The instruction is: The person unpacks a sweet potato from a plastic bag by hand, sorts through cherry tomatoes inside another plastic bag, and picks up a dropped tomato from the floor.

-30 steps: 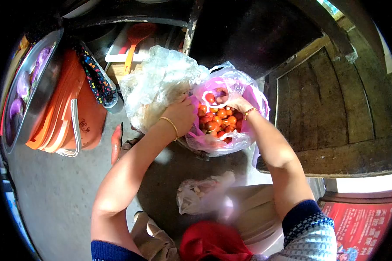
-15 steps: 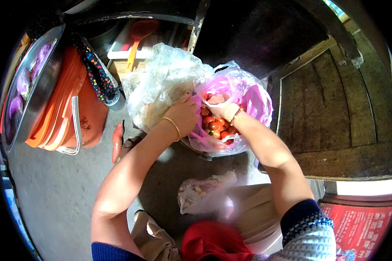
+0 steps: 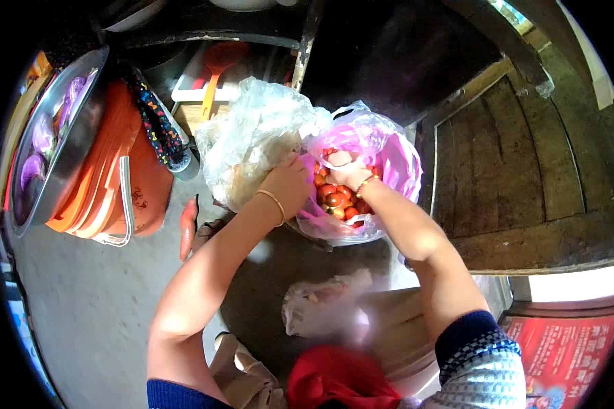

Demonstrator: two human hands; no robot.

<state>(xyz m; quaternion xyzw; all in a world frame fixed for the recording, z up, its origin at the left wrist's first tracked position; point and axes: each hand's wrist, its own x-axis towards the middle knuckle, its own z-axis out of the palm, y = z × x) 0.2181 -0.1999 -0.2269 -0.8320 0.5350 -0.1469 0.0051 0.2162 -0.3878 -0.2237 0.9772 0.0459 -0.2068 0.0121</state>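
Observation:
Several red tomatoes [image 3: 335, 198] lie in a pink plastic bag [image 3: 402, 160], which has clear plastic around it. My left hand [image 3: 290, 183], with a gold bangle at the wrist, is closed on the left edge of the pink bag. Inside its mouth, my right hand [image 3: 348, 170] reaches down onto the tomatoes. Plastic and fruit partly cover the right fingers, so their grip is unclear. Left of the pink bag and touching it is a cloudy clear plastic bag [image 3: 245, 136], its contents hard to make out.
An orange bucket [image 3: 150, 198] stands at left beside a metal basin [image 3: 82, 146] holding purple eggplants [image 3: 44, 133]. A reddish, elongated vegetable [image 3: 187, 228] lies on the floor. A small plastic bag [image 3: 314, 303] sits nearer me. A wooden door [image 3: 505, 170] is at right; an orange skimmer [image 3: 215, 71] lies behind.
The camera view has shifted slightly. My right hand has moved a little left within the bag, over the tomatoes. My left hand keeps its hold on the bag's edge.

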